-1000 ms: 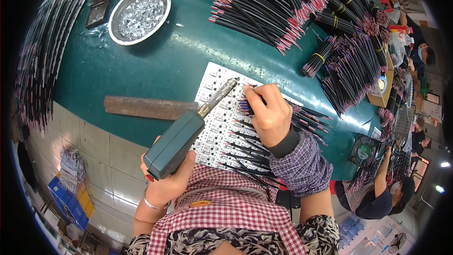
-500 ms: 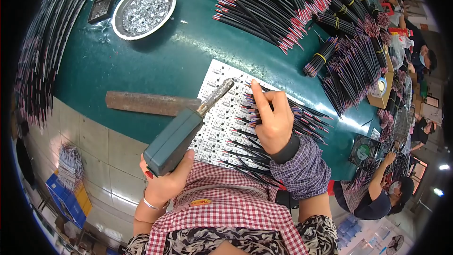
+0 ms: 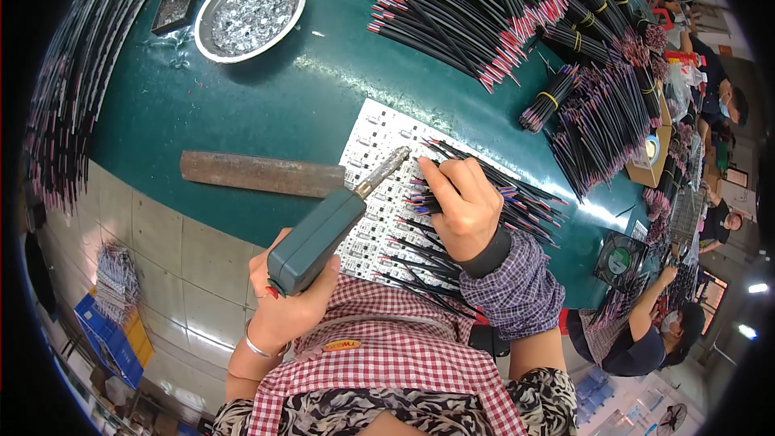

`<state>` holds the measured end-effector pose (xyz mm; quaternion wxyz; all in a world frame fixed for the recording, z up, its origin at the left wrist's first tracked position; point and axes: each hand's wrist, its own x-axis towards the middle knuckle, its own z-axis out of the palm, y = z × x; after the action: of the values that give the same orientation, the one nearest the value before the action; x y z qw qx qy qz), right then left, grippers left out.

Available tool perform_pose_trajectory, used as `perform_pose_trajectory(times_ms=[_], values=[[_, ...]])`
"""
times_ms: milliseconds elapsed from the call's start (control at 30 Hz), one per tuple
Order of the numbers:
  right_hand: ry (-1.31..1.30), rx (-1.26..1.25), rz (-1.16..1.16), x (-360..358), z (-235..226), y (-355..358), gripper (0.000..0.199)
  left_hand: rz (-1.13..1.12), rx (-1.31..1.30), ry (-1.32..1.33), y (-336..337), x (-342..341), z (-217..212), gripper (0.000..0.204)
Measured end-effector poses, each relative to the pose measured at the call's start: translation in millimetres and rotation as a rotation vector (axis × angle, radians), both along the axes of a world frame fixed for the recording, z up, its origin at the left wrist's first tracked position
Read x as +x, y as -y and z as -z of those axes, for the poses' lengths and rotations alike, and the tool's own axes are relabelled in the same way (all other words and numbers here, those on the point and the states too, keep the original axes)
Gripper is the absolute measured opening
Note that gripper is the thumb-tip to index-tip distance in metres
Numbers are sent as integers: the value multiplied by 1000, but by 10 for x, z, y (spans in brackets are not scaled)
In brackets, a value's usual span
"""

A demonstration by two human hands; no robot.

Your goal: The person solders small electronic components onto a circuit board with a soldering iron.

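My left hand is wrapped round the body of a dark green soldering gun. The gun's tip reaches up and right over a white sheet of small circuit boards. My right hand lies over the sheet's right part, fingers curled over a bunch of black cables with coloured wire ends. Its index fingertip is down at the boards, just right of the gun's tip. The palm hides what the other fingers grip. Several more cables lie along the sheet's lower right side.
A rusty metal bar lies left of the sheet. Behind stands a metal bowl of silvery scraps. Cable piles and tied bundles cover the far right. Finished-looking strips with cables lie far left. Co-workers sit at right.
The soldering gun has shifted right and slightly nearer. My right index finger has drawn left and nearer, so its tip sits close beside the gun's tip.
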<state>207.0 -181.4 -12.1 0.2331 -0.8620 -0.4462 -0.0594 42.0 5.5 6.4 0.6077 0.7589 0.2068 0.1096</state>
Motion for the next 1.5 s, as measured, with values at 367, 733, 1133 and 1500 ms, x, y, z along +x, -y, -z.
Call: perform_pose_trajectory(times_ms=[367, 733, 1133, 1500], values=[[33, -29, -25, 4, -19, -18, 61, 65, 35, -33, -20, 40, -34, 13], [27, -24, -31, 1, -18, -23, 60, 71, 113, -21, -23, 12, -71, 15], [29, 6, -23, 18, 19, -4, 61, 76, 130, 41, 5, 23, -47, 15], [103, -68, -58, -15, 9, -60, 36, 76, 139, -25, 2, -26, -31, 13]])
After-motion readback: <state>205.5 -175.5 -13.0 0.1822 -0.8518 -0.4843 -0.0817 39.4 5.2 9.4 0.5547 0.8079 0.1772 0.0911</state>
